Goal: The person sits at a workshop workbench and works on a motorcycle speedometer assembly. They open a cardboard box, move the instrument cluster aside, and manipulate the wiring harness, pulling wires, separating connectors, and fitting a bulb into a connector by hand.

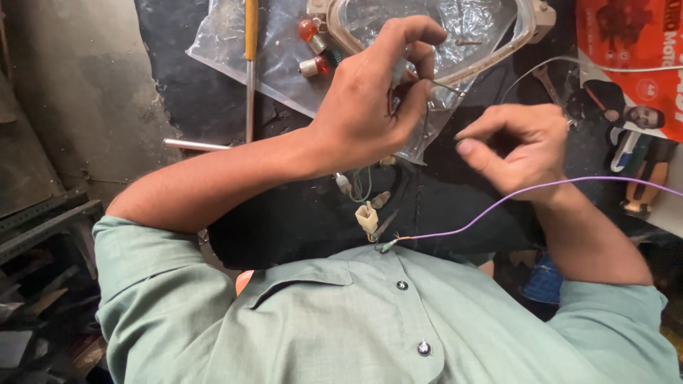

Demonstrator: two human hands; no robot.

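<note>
- Your left hand (373, 99) is up in front of you, over the dark worktop (213, 92). Its fingers are curled in tight around a small bunch of thin wires (398, 89).
- The wires sit inside that hand, between the thumb and the bent fingers. Red and green bits poke out near the fingertips. More thin wires hang down below your wrist to a small cream plug (367, 217), which dangles close to your shirt (370, 320).
- Your right hand (516, 146) is just beside the left one, a little lower, and the two are not touching. Its fingers are bent in and the thumb points toward the left hand. You cannot tell if it pinches anything, because the fingers hide the inside.
- A purple wire (498, 203) runs under your right wrist and ends near the cream plug.
- Behind your left hand lies a clear plastic bag (284, 57) with a clear cover in a pale frame (530, 28) on it.
- Small orange bulbs (313, 46) rest on the bag, near a tool with a yellow handle (250, 32).
</note>
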